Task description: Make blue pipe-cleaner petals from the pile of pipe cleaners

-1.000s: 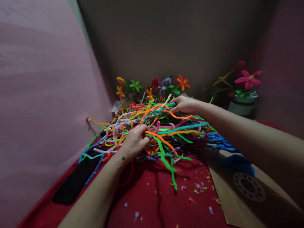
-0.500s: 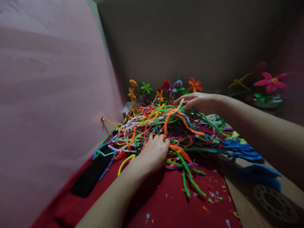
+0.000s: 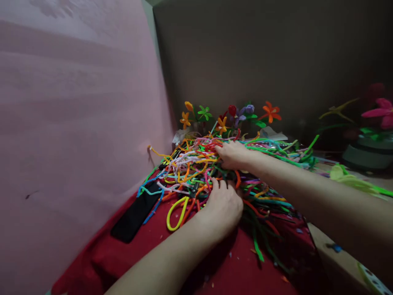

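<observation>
A tangled heap of many-coloured pipe cleaners spreads across the red cloth. My left hand is at its near side, fingers curled over pipe cleaners; the fingertips are partly hidden, and green and orange stems come out beneath the palm. Farther back, my right hand reaches across from the right with its fingers closed on pipe cleaners beside some red ones. Left of my left hand, a pair of scissors with a yellow loop handle and an orange one lies partly under the heap.
A black phone lies at the left, near the pink wall. Pipe-cleaner flowers stand behind the heap. A pink flower rises from a jar at the right. Light-green pipe cleaners lie on the right-hand surface.
My right hand has come down from above the heap into it. The tall orange stems by my left hand are gone from there, and the blue bunch at right is out of sight. The view has shifted left.
</observation>
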Motion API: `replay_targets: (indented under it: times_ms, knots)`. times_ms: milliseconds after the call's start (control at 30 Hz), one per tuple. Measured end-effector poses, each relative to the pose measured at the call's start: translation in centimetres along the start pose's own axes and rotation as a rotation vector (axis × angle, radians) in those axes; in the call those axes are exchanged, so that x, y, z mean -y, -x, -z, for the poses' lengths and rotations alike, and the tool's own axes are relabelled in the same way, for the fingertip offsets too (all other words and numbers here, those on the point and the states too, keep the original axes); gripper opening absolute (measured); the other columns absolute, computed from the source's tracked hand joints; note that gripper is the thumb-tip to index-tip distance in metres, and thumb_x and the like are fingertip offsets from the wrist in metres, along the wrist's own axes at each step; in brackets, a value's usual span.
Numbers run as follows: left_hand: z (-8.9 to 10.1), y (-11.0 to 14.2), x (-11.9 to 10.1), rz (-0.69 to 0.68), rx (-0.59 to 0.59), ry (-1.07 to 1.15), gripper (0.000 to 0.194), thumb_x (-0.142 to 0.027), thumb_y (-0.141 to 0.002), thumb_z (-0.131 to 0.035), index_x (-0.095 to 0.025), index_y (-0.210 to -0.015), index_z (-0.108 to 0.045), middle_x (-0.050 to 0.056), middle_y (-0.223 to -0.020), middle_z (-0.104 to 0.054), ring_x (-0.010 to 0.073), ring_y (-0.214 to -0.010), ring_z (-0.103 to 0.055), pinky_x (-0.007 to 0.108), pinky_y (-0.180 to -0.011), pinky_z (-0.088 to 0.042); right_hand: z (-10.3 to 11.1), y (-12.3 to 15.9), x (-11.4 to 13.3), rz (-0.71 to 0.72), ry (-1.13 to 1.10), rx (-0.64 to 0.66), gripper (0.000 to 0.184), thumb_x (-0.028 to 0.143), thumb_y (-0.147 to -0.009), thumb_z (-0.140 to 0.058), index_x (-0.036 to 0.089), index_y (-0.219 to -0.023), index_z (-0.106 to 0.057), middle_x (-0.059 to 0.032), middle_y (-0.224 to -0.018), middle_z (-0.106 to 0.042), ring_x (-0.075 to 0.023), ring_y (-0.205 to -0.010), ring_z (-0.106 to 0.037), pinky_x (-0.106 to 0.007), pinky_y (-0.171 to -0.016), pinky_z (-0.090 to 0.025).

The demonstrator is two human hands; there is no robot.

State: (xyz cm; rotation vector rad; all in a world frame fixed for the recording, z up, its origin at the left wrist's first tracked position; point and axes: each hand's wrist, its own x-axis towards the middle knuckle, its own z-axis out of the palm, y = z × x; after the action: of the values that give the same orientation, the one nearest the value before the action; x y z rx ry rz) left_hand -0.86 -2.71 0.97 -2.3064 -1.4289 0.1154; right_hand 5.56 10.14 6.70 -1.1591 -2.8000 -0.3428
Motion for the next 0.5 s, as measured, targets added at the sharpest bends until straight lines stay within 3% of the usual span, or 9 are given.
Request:
replay_targets:
  times_ms: [133, 233, 300, 367, 500]
  knots:
    - [0.0, 0.2, -0.1, 0.029, -0.046, 0.054, 0.023, -0.017, -0.084, -0.034, -0.011, -0.089, -0.056, 0.015, -0.088, -0.056, 0.0278, -0.086, -0.054, 0.057, -0.087, -0.034, -1.4, -1.0, -1.3, -0.087, -0.083, -0.009, 0.029, 0.021, -0.071, -0.051, 0.013, -0.095, -0.065, -0.0178, -0.093, -0.065, -0.0277, -0.087, -0.061, -0.032, -0.069, -0.044]
    - [0.0, 0.3, -0.2, 0.053, -0.054, 0.067, 0.024, -0.017, -0.084, -0.033, -0.011, -0.091, -0.054, 0.016, -0.091, -0.055, 0.0277, -0.087, -0.053, 0.054, -0.085, -0.037, -0.9, -1.8, -3.0, -0.185, -0.101, -0.052, 0.028, 0.024, -0.075, -0.047, 0.010, -0.091, -0.066, -0.0174, -0.086, -0.066, -0.0252, -0.079, -0.061, -0.029, -0.062, -0.042]
    - [0.0, 0.4, -0.3, 0.074, -0.057, 0.066, 0.025, -0.018, -0.085, -0.032, -0.010, -0.092, -0.054, 0.017, -0.093, -0.055, 0.0277, -0.087, -0.053, 0.053, -0.083, -0.039, -0.2, -2.1, -4.1, -0.280, -0.187, -0.113, 0.026, 0.027, -0.073, -0.051, 0.010, -0.086, -0.067, -0.0121, -0.076, -0.065, -0.0207, -0.070, -0.059, -0.025, -0.057, -0.038]
    - [-0.2, 0.4, -0.4, 0.080, -0.055, 0.065, 0.026, -0.019, -0.086, -0.030, -0.010, -0.093, -0.054, 0.018, -0.095, -0.054, 0.0279, -0.088, -0.053, 0.052, -0.082, -0.039, 0.6, -2.3, -5.2, -0.351, -0.323, -0.177, 0.023, 0.027, -0.070, -0.055, 0.011, -0.081, -0.067, -0.0048, -0.063, -0.059, -0.0149, -0.060, -0.053, -0.022, -0.052, -0.035]
    - [-0.3, 0.3, -0.5, 0.072, -0.042, 0.060, 0.027, -0.020, -0.086, -0.031, -0.009, -0.095, -0.054, 0.020, -0.097, -0.054, 0.0285, -0.090, -0.053, 0.052, -0.082, -0.039, 1.8, -2.2, -6.1, -0.363, -0.503, -0.174, 0.018, 0.023, -0.066, -0.059, 0.011, -0.076, -0.067, 0.0037, -0.048, -0.043, -0.0074, -0.047, -0.038, -0.019, -0.045, -0.028]
